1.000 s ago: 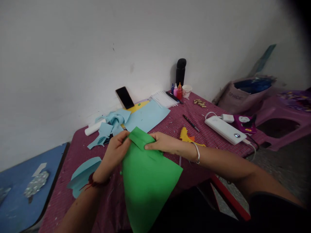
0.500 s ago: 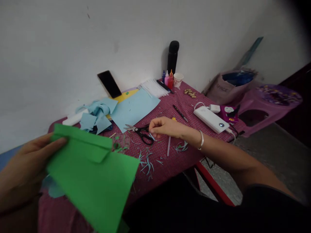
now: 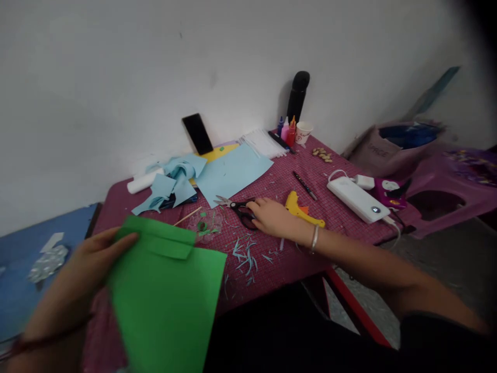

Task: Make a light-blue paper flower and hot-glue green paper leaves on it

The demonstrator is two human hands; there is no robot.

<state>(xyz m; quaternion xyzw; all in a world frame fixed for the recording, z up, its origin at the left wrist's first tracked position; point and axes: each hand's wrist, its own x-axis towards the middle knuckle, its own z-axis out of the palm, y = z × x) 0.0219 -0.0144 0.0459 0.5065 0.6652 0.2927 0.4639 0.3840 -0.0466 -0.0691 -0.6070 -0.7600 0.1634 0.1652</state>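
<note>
The left hand (image 3: pixel 83 269) is pinching the flat green paper sheet (image 3: pixel 166 300), top edge already folded, near left. The right hand (image 3: pixel 272 217) is resting on black-handled steel scissors (image 3: pixel 237 206) farther right, fingers seemingly curling over them; the sheet is not yet cut.

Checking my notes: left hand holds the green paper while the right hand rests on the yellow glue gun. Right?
Not quite: head view shows the right hand on the scissors, the glue gun beside it; the left hand does hold the green paper.
</note>
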